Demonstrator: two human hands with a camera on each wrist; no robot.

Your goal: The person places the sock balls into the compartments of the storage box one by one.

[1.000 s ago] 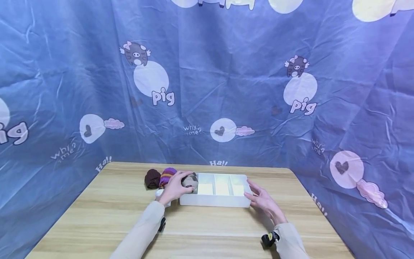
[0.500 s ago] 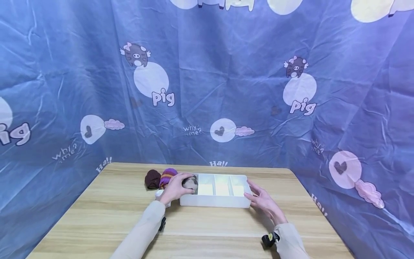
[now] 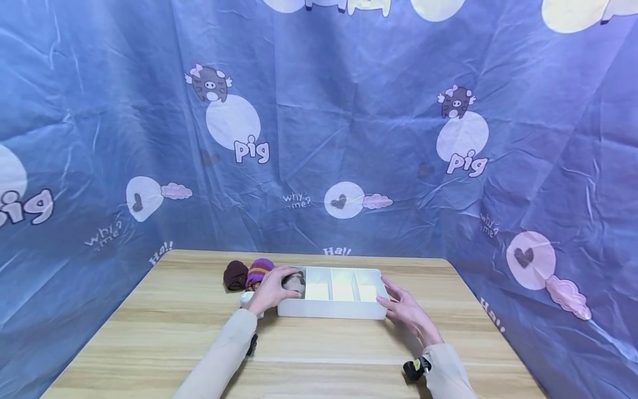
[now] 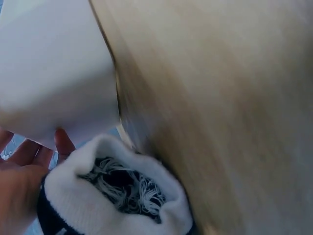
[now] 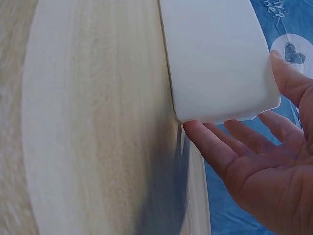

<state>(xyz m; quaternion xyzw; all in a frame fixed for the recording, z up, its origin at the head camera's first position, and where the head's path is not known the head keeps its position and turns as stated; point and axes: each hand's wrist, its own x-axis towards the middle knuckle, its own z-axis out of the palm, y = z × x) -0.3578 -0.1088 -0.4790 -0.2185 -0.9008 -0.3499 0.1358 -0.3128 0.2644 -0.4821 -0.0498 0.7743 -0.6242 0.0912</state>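
Observation:
A white box (image 3: 331, 309) with several compartments lies at the middle of the wooden table (image 3: 149, 332). My left hand (image 3: 276, 285) grips a grey-brown rolled sock (image 3: 296, 282) in the box's leftmost compartment. My right hand (image 3: 394, 299) lies with straight fingers against the box's right end; in the right wrist view its fingers (image 5: 215, 152) touch the corner of the box (image 5: 215, 58). A white sock (image 4: 146, 205) with a dark inside lies just under my left wrist, beside the box (image 4: 54, 68).
A dark brown sock ball (image 3: 235, 275) and a purple-and-orange striped one (image 3: 259, 270) sit left of the box. A blue printed cloth (image 3: 349, 138) hangs behind and on both sides of the table.
My left hand has sunk slightly with the grey-brown sock into the leftmost compartment. The right hand and the box have stayed still.

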